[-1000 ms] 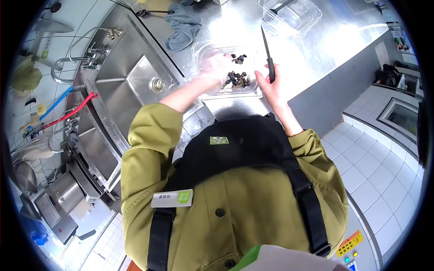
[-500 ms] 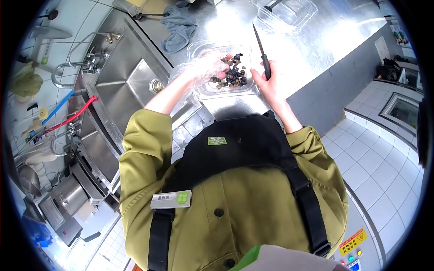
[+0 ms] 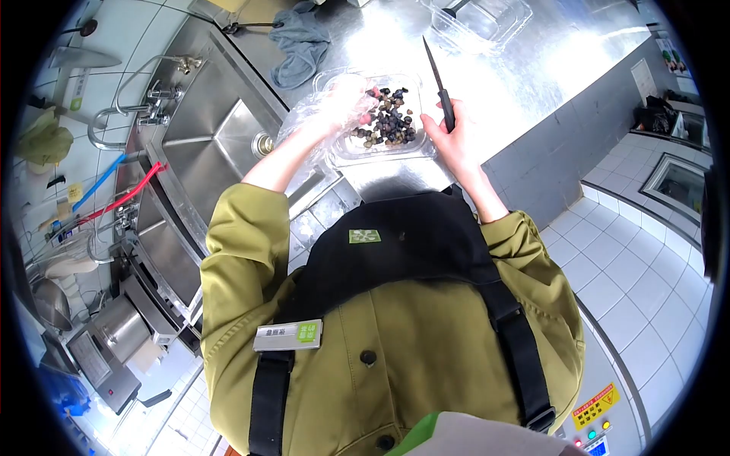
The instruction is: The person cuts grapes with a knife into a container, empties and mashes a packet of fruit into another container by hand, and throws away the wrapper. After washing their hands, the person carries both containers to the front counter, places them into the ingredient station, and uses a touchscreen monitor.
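Note:
My left hand [image 3: 344, 102], in a clear plastic glove, is over the left side of a clear plastic container [image 3: 384, 154]. Its fingertips are apart beside small dark, roundish, berry-like pieces [image 3: 394, 125], some black-blue, others brownish; nothing shows gripped in it. On the container's right side, my right hand [image 3: 455, 137] is closed round the black handle of a knife [image 3: 438, 80]. The narrow blade points forward and slightly left, away from my body. The container rests on the metal worktop near its front edge.
A second clear container [image 3: 487, 26] with a dark-handled utensil stands at the back of the worktop [image 3: 532, 83]. A blue-grey cloth [image 3: 299, 47] lies back left. The steel sink [image 3: 213, 144] and taps [image 3: 156, 106] are to my left. A knife [image 3: 85, 55] is at the tiled wall.
My left hand has drawn back slightly to the left, uncovering more of the dark pieces. My right hand and the knife have barely moved.

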Motion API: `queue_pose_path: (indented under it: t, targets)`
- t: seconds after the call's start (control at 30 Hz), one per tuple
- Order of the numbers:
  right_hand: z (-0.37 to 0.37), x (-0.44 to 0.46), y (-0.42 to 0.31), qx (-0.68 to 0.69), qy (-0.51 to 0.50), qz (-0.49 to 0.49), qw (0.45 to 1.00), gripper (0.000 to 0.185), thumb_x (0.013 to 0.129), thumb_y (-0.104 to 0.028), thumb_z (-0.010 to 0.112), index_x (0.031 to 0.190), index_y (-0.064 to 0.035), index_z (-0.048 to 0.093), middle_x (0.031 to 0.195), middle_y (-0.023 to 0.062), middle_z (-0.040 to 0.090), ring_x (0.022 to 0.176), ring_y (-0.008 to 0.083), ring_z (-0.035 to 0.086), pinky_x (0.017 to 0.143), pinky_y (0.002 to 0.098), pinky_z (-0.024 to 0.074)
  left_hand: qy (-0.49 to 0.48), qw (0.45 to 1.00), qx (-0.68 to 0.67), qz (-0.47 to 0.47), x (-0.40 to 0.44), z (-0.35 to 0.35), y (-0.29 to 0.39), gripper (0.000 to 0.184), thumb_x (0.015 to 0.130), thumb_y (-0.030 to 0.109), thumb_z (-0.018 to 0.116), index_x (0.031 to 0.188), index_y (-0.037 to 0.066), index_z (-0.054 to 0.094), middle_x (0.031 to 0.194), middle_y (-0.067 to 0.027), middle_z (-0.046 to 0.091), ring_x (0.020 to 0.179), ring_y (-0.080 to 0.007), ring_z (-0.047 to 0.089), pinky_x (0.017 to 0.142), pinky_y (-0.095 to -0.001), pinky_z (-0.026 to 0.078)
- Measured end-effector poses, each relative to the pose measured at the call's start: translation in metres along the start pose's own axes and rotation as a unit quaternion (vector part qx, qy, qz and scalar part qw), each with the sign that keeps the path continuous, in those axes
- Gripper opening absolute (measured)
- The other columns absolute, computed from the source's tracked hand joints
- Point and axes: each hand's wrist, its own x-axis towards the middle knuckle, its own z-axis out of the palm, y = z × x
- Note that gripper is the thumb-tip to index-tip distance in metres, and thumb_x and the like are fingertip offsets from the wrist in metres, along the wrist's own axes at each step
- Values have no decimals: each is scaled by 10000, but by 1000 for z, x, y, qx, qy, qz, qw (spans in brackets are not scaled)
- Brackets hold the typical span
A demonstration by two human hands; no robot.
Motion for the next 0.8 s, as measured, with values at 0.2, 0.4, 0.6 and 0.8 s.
queue_pose_path:
  t: [0.2,0.4,0.6,0.8]
  targets:
    - [2,0,4,13,8,-2,1000,316,685,-215,660,902,-42,508,484,-34,401,445,42,386,438,204,337,-29,897,409,165,-1,27,9,386,679,169,622,1048,110,522,884,-142,540,825,-314,552,740,-364,435]
    - [2,0,5,-17,7,-14,1000,308,687,-207,659,896,-40,507,481,-38,384,444,43,372,434,207,327,-22,864,471,175,4,49,3,254,758,270,507,960,123,552,872,-186,557,817,-312,548,707,-379,431]
    - [1,0,7,-11,2,-2,1000,300,690,-199,656,894,-38,507,487,-39,389,443,38,366,430,203,317,-20,998,48,32,12,8,10,225,776,215,523,896,55,627,835,-46,597,720,-114,529,636,-242,421]
    - [4,0,8,-18,19,-23,999,311,690,-207,660,903,-38,509,488,-38,395,447,37,377,439,200,331,-45,997,-52,-27,-9,12,26,239,785,92,512,1009,39,573,815,-62,574,706,-100,527,579,-218,417]
